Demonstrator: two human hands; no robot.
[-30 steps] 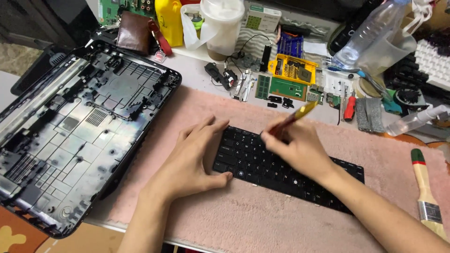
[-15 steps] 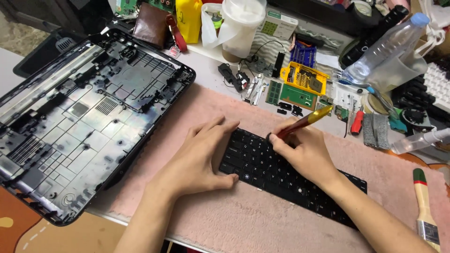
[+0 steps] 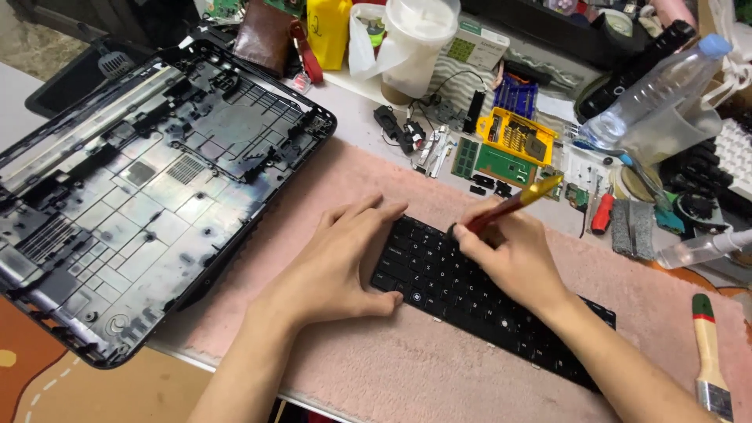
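Both forearms are coming in from the bottom edge and angling up toward the middle of the desk. The left hand [image 3: 338,262] is lying flat with fingers spread a bit, palm down, pressing on the left end of the black laptop keyboard [image 3: 486,301], thumb tucked along its front edge. The right hand [image 3: 513,254] is curled into a pinch around a small brush with a red and yellow handle [image 3: 509,205], the handle sticking up and to the right while the working tip is sitting down on the keys near the top left rows. The keyboard itself is lying diagonally on a pink towel [image 3: 407,368], directly under both hands. The stripped black laptop base shell [image 3: 141,196] is sitting just off to the left, partly overlapping the towel, and a bigger paintbrush [image 3: 709,356] is resting at the right edge.
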